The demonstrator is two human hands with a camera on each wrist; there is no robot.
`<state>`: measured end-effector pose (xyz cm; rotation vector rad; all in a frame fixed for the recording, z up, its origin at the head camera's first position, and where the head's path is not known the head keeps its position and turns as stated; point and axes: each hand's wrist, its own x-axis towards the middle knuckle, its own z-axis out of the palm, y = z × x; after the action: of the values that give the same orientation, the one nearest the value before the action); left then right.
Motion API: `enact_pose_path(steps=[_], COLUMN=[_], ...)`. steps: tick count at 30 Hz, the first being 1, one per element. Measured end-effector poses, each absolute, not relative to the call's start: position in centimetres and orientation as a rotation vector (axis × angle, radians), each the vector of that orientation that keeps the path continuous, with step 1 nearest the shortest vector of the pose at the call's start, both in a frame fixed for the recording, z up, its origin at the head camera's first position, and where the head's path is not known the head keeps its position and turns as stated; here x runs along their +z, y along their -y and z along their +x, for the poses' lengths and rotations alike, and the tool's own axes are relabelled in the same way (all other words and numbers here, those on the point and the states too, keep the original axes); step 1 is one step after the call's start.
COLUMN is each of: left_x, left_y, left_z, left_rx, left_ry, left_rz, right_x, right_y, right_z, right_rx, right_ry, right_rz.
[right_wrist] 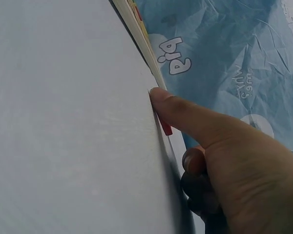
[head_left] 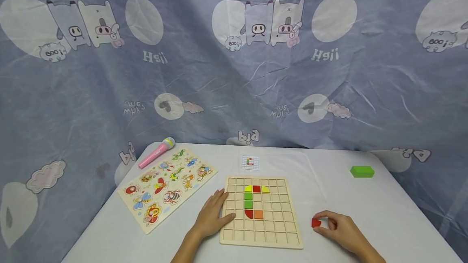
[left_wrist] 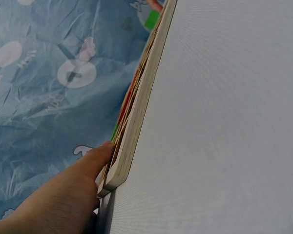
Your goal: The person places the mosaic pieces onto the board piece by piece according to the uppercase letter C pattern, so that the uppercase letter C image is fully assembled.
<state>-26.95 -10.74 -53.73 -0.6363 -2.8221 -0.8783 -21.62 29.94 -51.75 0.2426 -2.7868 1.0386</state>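
A wooden grid board (head_left: 263,236) lies on the white table, with yellow, red, green and orange tiles (head_left: 248,204) set in some of its squares. My left hand (head_left: 212,216) rests on the board's left edge, thumb on its face and the other fingers extended along the side. In the left wrist view the thumb (left_wrist: 98,158) touches the board's edge (left_wrist: 146,92). To the right of the board, my right hand (head_left: 341,230) pinches a red tile (head_left: 316,223) between thumb and fingers, at the tabletop. The right wrist view shows that red tile (right_wrist: 165,126) partly covered by the hand.
A small pattern card (head_left: 250,162) lies behind the board. An insect picture puzzle (head_left: 168,190) sits at the left, with a pink toy microphone (head_left: 156,153) beyond it. A green block (head_left: 362,171) stands at the far right. A patterned curtain (head_left: 234,72) hangs behind the table.
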Motion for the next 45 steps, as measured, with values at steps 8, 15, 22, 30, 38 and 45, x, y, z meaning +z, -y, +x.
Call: enact_pose_path(steps=[8,15,22,30,38,45], left_x=[-53.8,-53.9,-54.0,-54.0,-54.0,-53.8], left_y=[10.8,10.8,10.8,10.8,10.8,10.8], left_z=[-27.0,-27.0,-27.0,-27.0,-27.1,-27.1], left_rx=[-0.898,-0.903,-0.901,-0.883,-0.885,-0.888], left_ry=[2.814,2.815,2.818,2.82,2.814,2.818], left_rz=[-0.635,-0.63,-0.636,-0.632,-0.638,-0.635], right_x=[-52.5,-52.3,-51.3,-50.2,-50.7,-51.1], right_y=[-29.4,-28.7,-26.7,-22.4,-19.3,-18.2], right_z=[-22.0,-22.2,-23.2,-24.4,-25.3,-25.4], right_rx=[1.003,0.963,0.969,1.063,0.95,0.997], right_ry=[2.759,2.661,2.61,2.682,2.75,2.789], right_rz=[0.308,0.351,0.446,0.601,0.689,0.705])
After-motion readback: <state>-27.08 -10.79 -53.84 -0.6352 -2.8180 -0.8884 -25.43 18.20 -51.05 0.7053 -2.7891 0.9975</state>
